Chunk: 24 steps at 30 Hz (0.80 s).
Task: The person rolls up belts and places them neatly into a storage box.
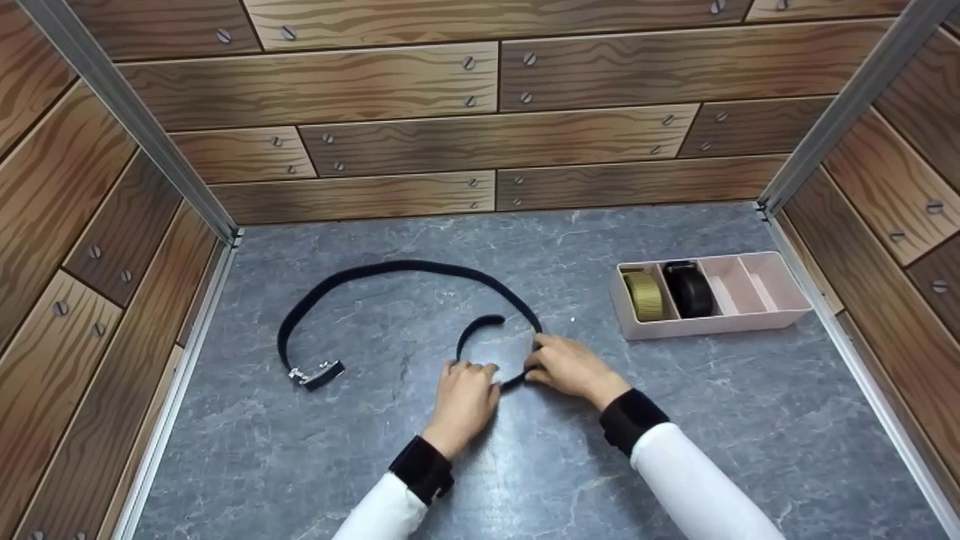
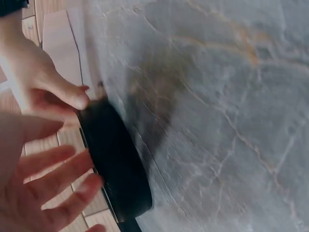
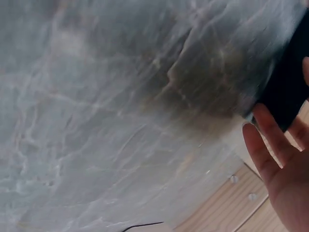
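A black belt point(image 1: 405, 265) lies on its edge in a wide arc on the grey marbled surface. Its silver buckle point(image 1: 319, 373) is at the left end, and the other end curls inward in front of the hands. My right hand point(image 1: 574, 367) pinches the strap where the curl begins; the right wrist view shows fingers point(image 3: 270, 140) against the dark band. Left of it, my left hand point(image 1: 466, 401) is at the curled part. In the left wrist view its fingers point(image 2: 63, 171) are spread and fairly straight, touching the strap point(image 2: 118, 159), with the thumb away from it.
To the right stands a pale pink divided box point(image 1: 705, 325). A rolled gold belt point(image 1: 643, 295) and a rolled black belt point(image 1: 688, 291) occupy its two left compartments. Wood-patterned panels point(image 1: 397, 154) with metal corner strips point(image 1: 840, 105) enclose the surface at the back and sides.
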Available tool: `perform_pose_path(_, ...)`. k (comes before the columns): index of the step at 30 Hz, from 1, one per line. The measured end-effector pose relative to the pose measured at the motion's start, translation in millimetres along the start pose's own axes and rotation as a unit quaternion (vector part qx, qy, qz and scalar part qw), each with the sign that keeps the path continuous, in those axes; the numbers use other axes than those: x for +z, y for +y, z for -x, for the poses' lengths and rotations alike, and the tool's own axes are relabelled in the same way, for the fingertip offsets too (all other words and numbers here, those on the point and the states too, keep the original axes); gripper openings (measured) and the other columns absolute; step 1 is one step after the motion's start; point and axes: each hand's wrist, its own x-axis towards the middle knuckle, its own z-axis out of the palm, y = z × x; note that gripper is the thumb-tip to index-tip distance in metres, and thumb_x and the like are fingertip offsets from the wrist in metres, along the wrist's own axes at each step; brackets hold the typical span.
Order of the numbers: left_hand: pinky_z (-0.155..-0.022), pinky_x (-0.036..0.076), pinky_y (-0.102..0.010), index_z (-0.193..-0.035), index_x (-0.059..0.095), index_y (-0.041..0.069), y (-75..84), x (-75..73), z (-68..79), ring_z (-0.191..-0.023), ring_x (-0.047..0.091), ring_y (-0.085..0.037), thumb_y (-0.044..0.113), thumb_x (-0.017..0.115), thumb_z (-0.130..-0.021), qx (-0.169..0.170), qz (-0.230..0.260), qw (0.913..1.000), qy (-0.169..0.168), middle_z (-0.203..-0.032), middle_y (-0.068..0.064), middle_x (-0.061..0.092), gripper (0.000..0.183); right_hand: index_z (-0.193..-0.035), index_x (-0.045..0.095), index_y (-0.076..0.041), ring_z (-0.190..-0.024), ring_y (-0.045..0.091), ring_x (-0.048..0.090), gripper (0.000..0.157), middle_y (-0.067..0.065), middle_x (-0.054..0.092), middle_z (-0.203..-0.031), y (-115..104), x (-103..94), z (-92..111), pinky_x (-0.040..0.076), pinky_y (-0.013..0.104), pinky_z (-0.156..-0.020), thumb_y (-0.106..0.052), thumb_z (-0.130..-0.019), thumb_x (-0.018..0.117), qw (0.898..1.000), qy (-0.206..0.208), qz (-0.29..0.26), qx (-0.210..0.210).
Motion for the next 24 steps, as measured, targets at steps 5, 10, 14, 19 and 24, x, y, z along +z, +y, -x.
perform_pose_path(5, -0.075, 0.046, -0.044, -0.094, 0.068, 0.006, -15.2, 1.0, -7.2, -0.074, 0.066, -0.03, 0.018, 0.077, -0.079, -0.083, -0.022, 0.9947, 0.057, -0.084, -0.01, 0.068, 0.021, -0.094, 0.079, -0.021, -0.076, 0.015, 0.059, 0.012, -0.003, 0.058, -0.086, -15.7, -0.6, 4.9, 0.051, 0.035, -0.07, -0.027, -0.084, 0.076, 0.999, -0.04, -0.017, -0.013)
perform_pose_path(10, -0.063, 0.051, -0.047, -0.097, 0.062, -0.001, -31.9, 4.8, -4.4, -0.072, 0.064, -0.036, 0.01, 0.076, -0.078, -0.146, -0.037, 0.9884, 0.023, -0.094, -0.018, 0.059, 0.026, -0.1, 0.078, -0.019, -0.083, 0.016, 0.064, 0.024, -0.003, 0.064, -0.093, -25.2, -2.6, 6.8, 0.053, 0.034, -0.074, -0.011, -0.078, 0.079, 0.996, -0.074, -0.042, -0.014)
perform_pose_path(14, -0.056, 0.052, -0.05, -0.105, 0.062, 0.003, -39.4, 2.4, -0.4, -0.071, 0.065, -0.039, -0.002, 0.064, -0.083, -0.121, -0.011, 0.9912, -0.053, -0.092, -0.017, 0.062, 0.022, -0.114, 0.072, -0.018, -0.101, 0.026, 0.063, 0.045, 0.005, 0.061, -0.122, -18.4, -6.4, 2.0, 0.052, 0.041, -0.084, 0.004, -0.075, 0.074, 0.997, -0.069, -0.021, 0.008)
perform_pose_path(19, -0.06, 0.053, -0.049, -0.127, 0.06, 0.019, -42.6, -2.6, 2.6, -0.075, 0.064, -0.038, -0.003, 0.061, -0.086, -0.051, 0.038, 0.9877, -0.143, -0.1, -0.016, 0.059, 0.047, -0.126, 0.067, -0.02, -0.115, 0.038, 0.057, 0.05, 0.007, 0.044, -0.149, 0.9, -8.5, -12.3, 0.05, 0.049, -0.089, 0.004, -0.083, 0.068, 0.993, -0.041, 0.107, -0.003)
perform_pose_path(24, -0.058, 0.053, -0.046, -0.111, 0.065, 0.015, -46.4, -1.6, 3.7, -0.074, 0.065, -0.035, 0.001, 0.062, -0.086, -0.014, 0.023, 0.9913, -0.129, -0.092, -0.014, 0.064, 0.028, -0.122, 0.067, -0.02, -0.095, 0.036, 0.063, 0.036, 0.004, 0.052, -0.139, 17.5, -7.4, -22.6, 0.056, 0.047, -0.068, -0.005, -0.089, 0.064, 0.982, 0.004, 0.189, -0.008)
